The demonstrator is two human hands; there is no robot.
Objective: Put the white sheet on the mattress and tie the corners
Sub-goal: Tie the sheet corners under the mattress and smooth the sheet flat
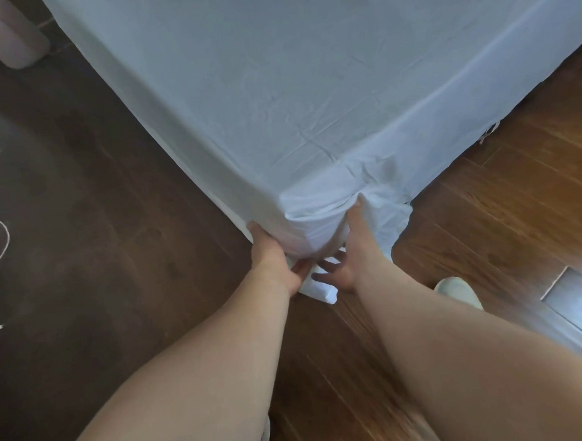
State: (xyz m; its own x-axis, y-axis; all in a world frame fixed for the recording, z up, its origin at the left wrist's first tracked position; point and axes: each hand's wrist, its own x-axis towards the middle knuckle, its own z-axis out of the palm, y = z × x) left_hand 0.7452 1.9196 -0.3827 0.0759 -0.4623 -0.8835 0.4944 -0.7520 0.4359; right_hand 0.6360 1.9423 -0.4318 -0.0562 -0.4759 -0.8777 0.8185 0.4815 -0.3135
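Observation:
The white sheet lies spread over the mattress, whose near corner points toward me. Loose sheet cloth hangs bunched at that corner and a folded end rests on the floor below it. My left hand presses against the left side of the corner, fingers curled into the cloth underneath. My right hand lies along the right side of the corner, thumb up in a fold, fingers spread against the hanging cloth. The mattress itself is hidden under the sheet.
Dark wooden floor surrounds the bed. A white cord lies on the floor at the left. A pale rounded object stands at the top left. A light shoe shows right of my arm. A tie hangs from the sheet's right edge.

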